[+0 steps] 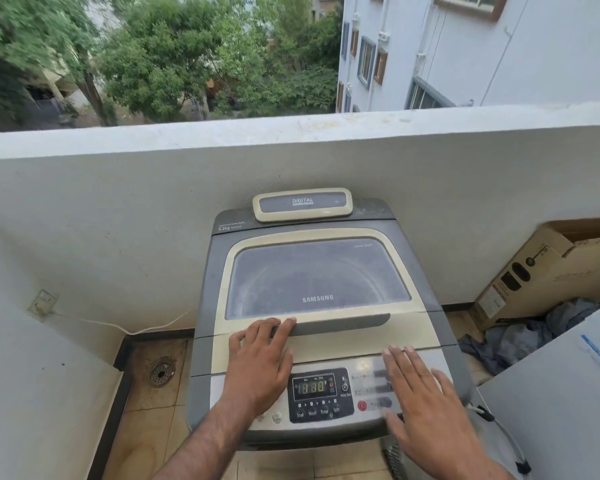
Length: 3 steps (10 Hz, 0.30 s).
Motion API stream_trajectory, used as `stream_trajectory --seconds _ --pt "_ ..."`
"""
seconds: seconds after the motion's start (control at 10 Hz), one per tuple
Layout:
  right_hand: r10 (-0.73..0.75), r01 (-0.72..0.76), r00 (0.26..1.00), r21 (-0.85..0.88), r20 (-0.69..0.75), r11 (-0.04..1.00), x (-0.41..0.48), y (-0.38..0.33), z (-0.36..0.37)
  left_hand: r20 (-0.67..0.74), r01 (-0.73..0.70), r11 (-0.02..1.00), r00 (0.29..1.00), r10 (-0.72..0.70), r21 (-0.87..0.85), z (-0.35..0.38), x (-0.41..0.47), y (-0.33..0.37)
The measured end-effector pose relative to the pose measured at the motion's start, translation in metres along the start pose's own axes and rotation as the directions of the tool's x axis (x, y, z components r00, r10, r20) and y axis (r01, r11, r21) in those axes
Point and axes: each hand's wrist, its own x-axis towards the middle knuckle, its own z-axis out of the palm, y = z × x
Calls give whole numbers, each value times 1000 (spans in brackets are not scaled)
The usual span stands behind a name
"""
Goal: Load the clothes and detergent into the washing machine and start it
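Note:
A grey and cream top-loading washing machine (219,306) stands against the balcony wall with its glass lid (316,275) down. My left hand (260,362) lies flat on the lid's front, fingertips touching the dark lid handle (340,323). My right hand (423,396) hovers flat, fingers apart, over the right side of the control panel (323,396). The panel display is lit and reads 1:11 or similar. A heap of blue-grey clothes (527,334) lies on the floor to the machine's right. No detergent is in view.
A cardboard box (541,271) leans at the right behind the clothes. A grey appliance top (561,393) fills the near right. A floor drain (160,374) sits left of the machine. A wall socket (42,301) with a white cable is on the left wall.

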Motion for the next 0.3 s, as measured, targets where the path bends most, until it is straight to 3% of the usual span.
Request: stream_trajectory --seconds 0.1,0.2,0.3 --pt "-67 63 992 -42 -111 997 19 3 -11 59 -9 1000 998 10 -5 -12 5 4" --pt "-144 129 948 -72 -283 989 45 8 -16 30 -33 999 999 33 -10 -21 15 6" --pt "-137 151 937 18 -320 988 67 4 -29 -85 -70 997 994 73 32 -19 22 4"
